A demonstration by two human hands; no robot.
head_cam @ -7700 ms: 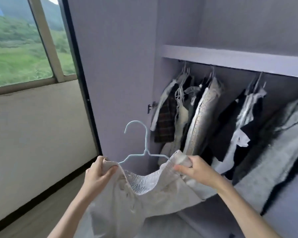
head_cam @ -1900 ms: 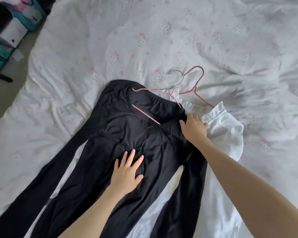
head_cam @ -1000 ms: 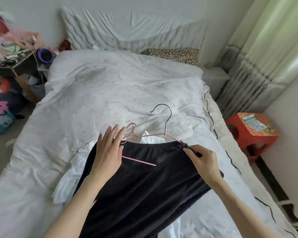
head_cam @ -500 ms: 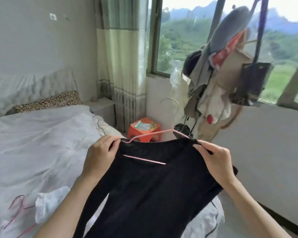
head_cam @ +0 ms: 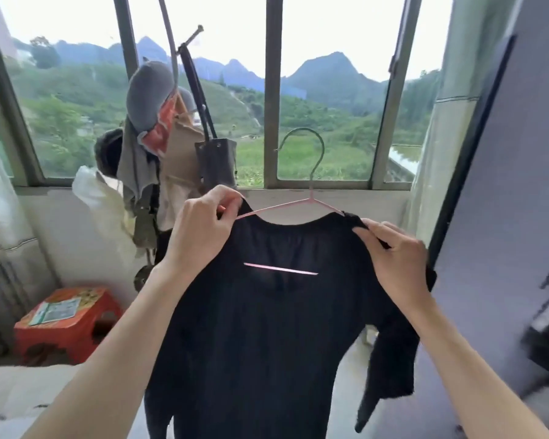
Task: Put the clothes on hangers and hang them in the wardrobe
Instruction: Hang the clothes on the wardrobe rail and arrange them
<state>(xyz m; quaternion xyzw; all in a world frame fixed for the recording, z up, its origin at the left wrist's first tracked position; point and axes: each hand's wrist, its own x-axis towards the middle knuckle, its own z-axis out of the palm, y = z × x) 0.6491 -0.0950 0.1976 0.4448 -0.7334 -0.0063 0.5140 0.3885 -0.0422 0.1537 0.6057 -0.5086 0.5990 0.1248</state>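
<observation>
Now each raised hand, left hand [head_cam: 200,229] and right hand [head_cam: 396,258], pinches a black top [head_cam: 267,327] shoulder.

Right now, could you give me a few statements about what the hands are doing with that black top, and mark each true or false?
1. The black top hangs on a pink hanger. True.
2. The left hand hangs idle. False: it pinches the top's shoulder at the hanger's end.
3. The right hand holds the top's other shoulder. True.
4. The hanger's hook already sits on a wardrobe rail. False: it stands free in front of the window.
5. The stool is blue. False: it is red.
</observation>
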